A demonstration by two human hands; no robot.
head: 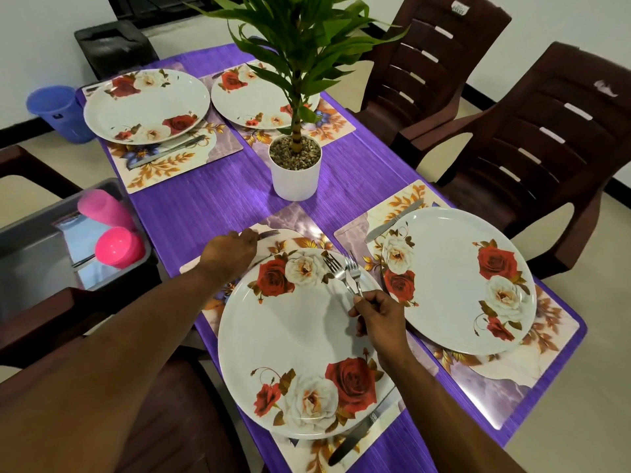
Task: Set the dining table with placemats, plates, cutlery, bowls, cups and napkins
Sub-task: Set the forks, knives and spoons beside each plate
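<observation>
Table (211, 199) covered in a purple cloth, set with four floral placemats, each bearing a white rose-patterned plate. Left hand (228, 249) reaches over the far left corner of the nearest placemat (293, 216), fingers curled round the handle of a single fork (269, 233) whose tines point away from the person; the fork lies just beyond the rim of the nearest plate (300, 339). Right hand (379, 315) hovers above the right edge of that plate, pinching the handles of a bunch of forks (343, 269), tines raised toward the far side of the table. A knife (358, 431) lies on the placemat at the plate's near right edge, partly tucked under the rim. The neighbouring plate (457, 281) to the right has a knife (392, 221) at its far left side. Two further plates (146, 105) (252, 97) sit at the far end, the left one with cutlery (167, 150) beside it. A potted plant (295, 165) stands at the centre. Left of the table, a grey bin (30, 254) holds two pink cups (119, 245). Brown plastic chairs (532, 145) stand along the right side.
</observation>
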